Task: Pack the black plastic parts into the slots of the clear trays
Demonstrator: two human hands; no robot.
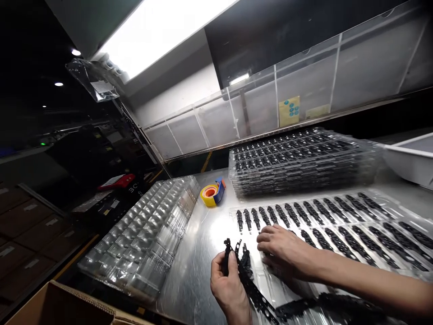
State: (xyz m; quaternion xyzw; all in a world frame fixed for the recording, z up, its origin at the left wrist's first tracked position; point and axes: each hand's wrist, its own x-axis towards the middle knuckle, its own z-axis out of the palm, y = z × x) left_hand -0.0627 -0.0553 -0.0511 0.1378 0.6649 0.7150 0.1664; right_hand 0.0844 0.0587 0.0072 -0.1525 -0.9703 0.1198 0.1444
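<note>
My left hand (pixel 229 286) is closed round some black perforated parts (pixel 250 284), thumb on top, near the front edge of a clear tray. Over that tray (pixel 382 195), just right of the left hand, my right hand (pixel 280 248) lies palm down with its fingers together and bent; what is under the fingertips is hidden. Rows of slim black parts (pixel 338 212) fill slots behind and to the right of it. More black parts (pixel 311 307) lie loose below the right forearm.
Stacked empty clear trays (pixel 145 234) stand at left. A tape roll with a blue dispenser (pixel 210 195) sits at the middle back. Filled trays (pixel 287 171) are stacked behind. A white bin (pixel 412 158) is at right, a cardboard box (pixel 77 307) at lower left.
</note>
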